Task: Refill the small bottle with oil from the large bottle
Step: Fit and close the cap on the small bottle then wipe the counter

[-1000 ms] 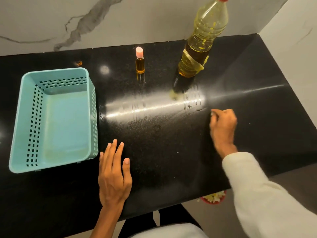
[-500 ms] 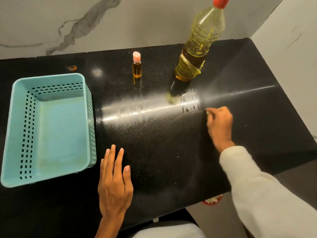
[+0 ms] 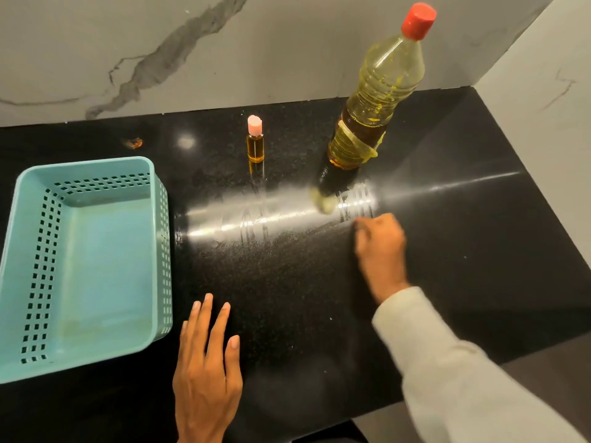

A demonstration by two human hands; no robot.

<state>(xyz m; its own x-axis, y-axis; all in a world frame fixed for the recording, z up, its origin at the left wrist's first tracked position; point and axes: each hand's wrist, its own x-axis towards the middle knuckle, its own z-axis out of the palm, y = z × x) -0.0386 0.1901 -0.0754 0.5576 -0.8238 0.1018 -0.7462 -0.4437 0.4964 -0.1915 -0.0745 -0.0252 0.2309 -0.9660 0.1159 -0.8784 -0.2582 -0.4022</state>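
A large clear bottle (image 3: 377,91) of yellow oil with a red cap stands upright at the back of the black counter (image 3: 463,251). To its left stands a small bottle (image 3: 255,145) with amber oil and a pink cap. My left hand (image 3: 208,362) lies flat on the counter near the front edge, fingers straight. My right hand (image 3: 379,247) hovers in front of the large bottle with its fingers curled, holding nothing that I can see. Both bottles are capped and untouched.
A teal perforated plastic basket (image 3: 160,251) sits on the left side of the counter. A marble wall (image 3: 224,52) runs behind the bottles and another wall closes the right side. A small orange spot (image 3: 136,142) lies near the back left.
My right hand has crept slightly forward toward the large bottle. My left hand stays flat on the counter. The camera has tilted a little, shifting the scene down.
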